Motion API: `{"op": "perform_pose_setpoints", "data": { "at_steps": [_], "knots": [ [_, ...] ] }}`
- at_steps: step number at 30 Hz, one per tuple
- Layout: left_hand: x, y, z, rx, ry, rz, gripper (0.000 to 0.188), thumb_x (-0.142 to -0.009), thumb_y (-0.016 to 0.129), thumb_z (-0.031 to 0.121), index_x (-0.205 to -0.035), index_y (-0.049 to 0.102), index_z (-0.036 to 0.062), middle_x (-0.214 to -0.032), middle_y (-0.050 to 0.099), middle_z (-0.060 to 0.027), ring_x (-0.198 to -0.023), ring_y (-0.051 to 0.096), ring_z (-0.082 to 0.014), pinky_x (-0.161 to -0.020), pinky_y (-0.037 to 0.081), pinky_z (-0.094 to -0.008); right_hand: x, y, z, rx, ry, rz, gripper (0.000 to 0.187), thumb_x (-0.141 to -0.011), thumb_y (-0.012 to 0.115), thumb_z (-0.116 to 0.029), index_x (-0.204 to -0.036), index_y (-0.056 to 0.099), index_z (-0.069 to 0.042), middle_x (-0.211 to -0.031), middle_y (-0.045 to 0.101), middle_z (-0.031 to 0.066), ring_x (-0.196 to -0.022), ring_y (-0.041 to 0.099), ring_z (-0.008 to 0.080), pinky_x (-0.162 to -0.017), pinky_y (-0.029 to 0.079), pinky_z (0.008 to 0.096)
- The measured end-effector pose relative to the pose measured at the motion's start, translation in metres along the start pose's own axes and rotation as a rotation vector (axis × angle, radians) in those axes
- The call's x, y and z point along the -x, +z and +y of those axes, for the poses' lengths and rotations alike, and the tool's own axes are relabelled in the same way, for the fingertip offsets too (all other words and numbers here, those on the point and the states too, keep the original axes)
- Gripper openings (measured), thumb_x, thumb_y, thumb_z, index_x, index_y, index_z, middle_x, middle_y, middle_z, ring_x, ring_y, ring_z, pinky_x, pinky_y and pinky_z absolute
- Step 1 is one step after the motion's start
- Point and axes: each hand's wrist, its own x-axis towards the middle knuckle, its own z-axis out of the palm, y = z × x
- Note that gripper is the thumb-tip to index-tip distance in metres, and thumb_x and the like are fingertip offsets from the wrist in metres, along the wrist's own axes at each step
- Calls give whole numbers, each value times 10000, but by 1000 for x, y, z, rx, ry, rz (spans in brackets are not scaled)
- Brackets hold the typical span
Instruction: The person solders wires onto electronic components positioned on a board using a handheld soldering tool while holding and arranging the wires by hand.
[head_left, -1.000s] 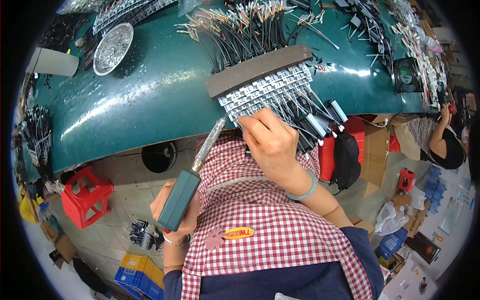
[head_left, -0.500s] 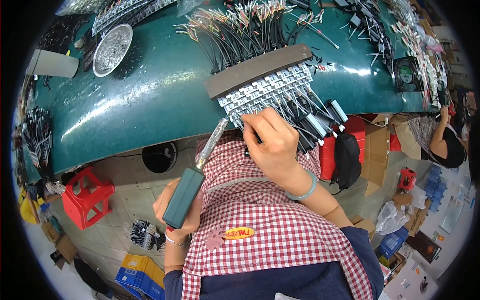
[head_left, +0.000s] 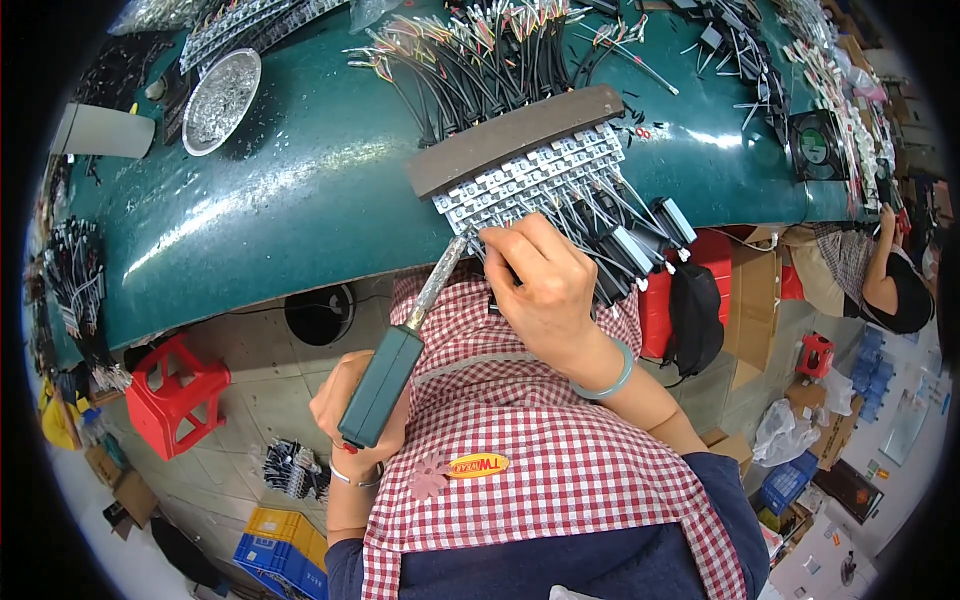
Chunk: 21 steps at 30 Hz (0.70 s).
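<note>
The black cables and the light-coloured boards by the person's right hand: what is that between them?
A long brown bar lies between the black cables and the light-coloured boards, as the head view shows.

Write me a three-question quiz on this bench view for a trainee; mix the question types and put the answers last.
1. Which hand holds the green-handled tool?
2. What lies on the table just beyond the brown bar, on its side away from the person?
a) red stools
b) black cables
c) blue crates
3. True or false: the tool's silvery shaft ends close to the right hand.

Key: 1. The left hand. 2. b. 3. True.
</note>
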Motion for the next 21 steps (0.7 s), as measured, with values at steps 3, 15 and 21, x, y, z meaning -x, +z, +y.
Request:
{"op": "perform_pose_setpoints", "data": {
  "at_steps": [3,15,21],
  "knots": [
    [-1,-1,0,-15,36,-13,170,-640,697,-1,-790,631,-45,-775,645,-153,-654,657,-293,-563,510,-309,0,0,0,1,3,1,203,-694,707,64,-863,672,-44,-750,584,71,-613,617,225,-526,491,324],
    [23,-9,-2,-114,0,46,183,-659,702,10,-826,663,-53,-808,659,-173,-666,667,-298,-587,528,-317,1,0,0,7,3,-6,201,-698,709,59,-865,673,-47,-737,575,67,-604,610,225,-521,484,328],
    [34,-3,-9,-45,-151,129,208,-692,705,26,-877,674,-64,-860,675,-205,-711,687,-333,-629,545,-340,3,-2,0,2,-17,-12,188,-719,711,48,-883,670,-34,-752,572,69,-615,605,227,-526,481,331]
  ]
}}
